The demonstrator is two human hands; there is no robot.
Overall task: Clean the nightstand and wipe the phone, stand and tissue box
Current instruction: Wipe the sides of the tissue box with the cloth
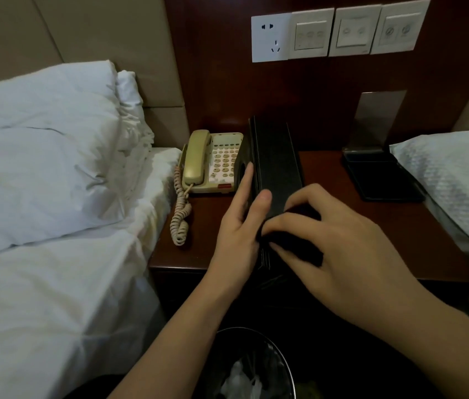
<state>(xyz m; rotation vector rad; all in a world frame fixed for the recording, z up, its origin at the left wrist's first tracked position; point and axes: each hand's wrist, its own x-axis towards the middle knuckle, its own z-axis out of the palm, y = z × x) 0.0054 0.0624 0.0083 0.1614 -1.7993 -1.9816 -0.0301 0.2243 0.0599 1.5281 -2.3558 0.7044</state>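
The nightstand (400, 226), dark red-brown wood, sits between two white beds (40, 298), with a lined wastebasket (256, 370) below its front edge. On it, the beige phone (213, 162) stands at the left rear, a dark stand (383, 174) with an upright metal back at the right rear, and the black tissue box (276, 159) in the middle, tipped up onto a long side. The left hand (239, 226) steadies the box, fingers straight along its left face and thumb lying on top. The right hand (336, 240) has its fingers curled round a dark cloth (296, 246), pressed against the box's near end. To do this well, the person should probably brace the box firmly and draw the cloth lengthwise in overlapping strokes, turning it to reach each face.
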